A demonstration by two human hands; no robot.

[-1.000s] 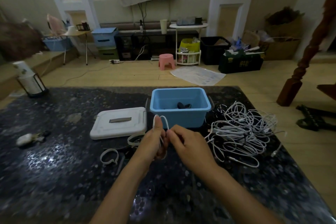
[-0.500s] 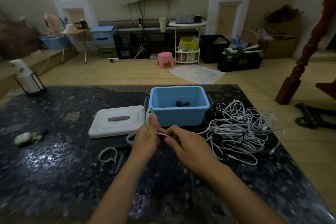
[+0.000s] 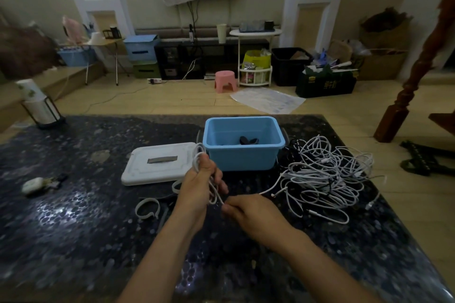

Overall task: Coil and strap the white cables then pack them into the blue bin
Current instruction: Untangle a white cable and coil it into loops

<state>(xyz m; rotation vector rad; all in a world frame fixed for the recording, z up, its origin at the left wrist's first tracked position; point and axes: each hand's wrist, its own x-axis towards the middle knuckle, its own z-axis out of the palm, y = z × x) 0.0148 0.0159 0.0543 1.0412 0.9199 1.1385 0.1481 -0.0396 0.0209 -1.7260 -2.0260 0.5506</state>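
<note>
Cables [image 3: 327, 174] tangle right of bin [image 3: 242, 157]; lid [image 3: 160, 165] lies left.

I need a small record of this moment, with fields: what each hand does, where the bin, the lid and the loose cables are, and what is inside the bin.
left hand: grips a partly wound white cable coil
right hand: pinches the strand of the same cable near the coil
blue bin: open, upright on the dark table, behind the hands
bin contents: one small dark item; no white cable inside
white lid: flat on the table, left of the bin
loose cable pile: tangled, right of the bin
white straps: on the table, left of the left hand
</note>
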